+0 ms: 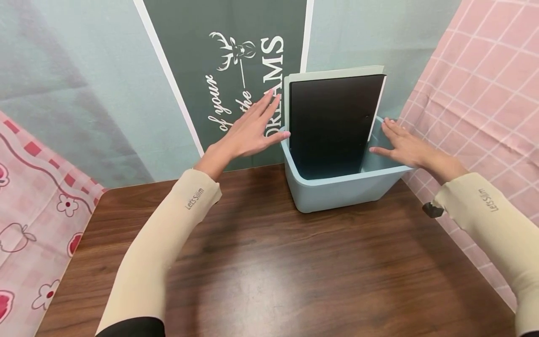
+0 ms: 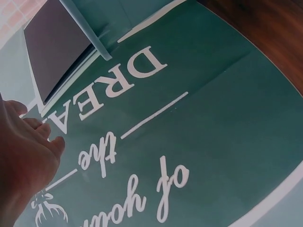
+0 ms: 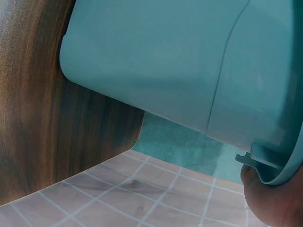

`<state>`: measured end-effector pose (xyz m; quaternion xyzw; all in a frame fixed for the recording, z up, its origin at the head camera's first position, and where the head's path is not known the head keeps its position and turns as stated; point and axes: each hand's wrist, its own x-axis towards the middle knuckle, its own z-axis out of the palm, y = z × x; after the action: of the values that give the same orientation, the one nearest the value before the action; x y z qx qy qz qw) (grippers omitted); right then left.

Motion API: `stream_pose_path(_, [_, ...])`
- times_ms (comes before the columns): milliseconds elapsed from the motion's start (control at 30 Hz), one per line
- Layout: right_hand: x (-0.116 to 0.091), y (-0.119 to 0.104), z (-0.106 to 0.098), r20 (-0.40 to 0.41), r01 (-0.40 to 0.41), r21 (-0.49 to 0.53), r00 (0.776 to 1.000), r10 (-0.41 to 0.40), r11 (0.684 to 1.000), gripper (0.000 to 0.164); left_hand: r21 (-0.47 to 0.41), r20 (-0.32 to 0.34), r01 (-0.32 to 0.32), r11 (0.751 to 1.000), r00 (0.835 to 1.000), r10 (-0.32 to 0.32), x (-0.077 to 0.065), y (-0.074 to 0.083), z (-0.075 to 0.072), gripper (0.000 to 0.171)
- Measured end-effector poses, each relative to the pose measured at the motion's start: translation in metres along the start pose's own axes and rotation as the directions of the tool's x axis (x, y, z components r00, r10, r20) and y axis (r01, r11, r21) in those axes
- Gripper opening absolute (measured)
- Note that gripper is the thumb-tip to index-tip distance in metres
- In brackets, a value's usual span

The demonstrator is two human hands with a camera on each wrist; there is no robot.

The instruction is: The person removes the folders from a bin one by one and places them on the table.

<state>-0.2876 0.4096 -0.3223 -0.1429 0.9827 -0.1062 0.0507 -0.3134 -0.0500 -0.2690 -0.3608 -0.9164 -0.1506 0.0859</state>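
A light blue plastic bin (image 1: 337,193) stands at the back right of the table. Upright in its left part are flat rectangular items: a black one with white edges (image 1: 332,121) in front, and a pale green one (image 1: 337,74) showing behind it. My left hand (image 1: 248,128) is held out with straight, spread fingers, its thumb close to the left edge of these items. Over the bin's right end is my right hand (image 1: 406,145), fingers extended and thumb apart. In the right wrist view, part of that hand (image 3: 272,201) shows right at the bin's rim (image 3: 289,172).
The dark wood table (image 1: 261,262) extends in front of the bin. Behind it hangs a green cloth with white lettering (image 1: 271,61). Pink checked cloth (image 1: 497,89) borders the right side, and pink fruit-patterned cloth (image 1: 38,224) the left.
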Motion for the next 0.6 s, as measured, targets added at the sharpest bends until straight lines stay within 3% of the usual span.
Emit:
stream_pose_path(333, [0.000, 0.000, 0.001, -0.006, 0.001, 0.012, 1.000, -0.001, 1.000, 0.103, 0.037, -0.002, -0.059, 0.998, 0.998, 0.059, 0.024, 0.011, 0.005, 0.095])
stream_pose_path(600, [0.000, 0.000, 0.001, -0.012, -0.004, 0.016, 1.000, 0.004, 1.000, 0.102, 0.079, 0.010, -0.056, 0.995, 0.998, 0.056, 0.037, 0.016, 0.006, 0.097])
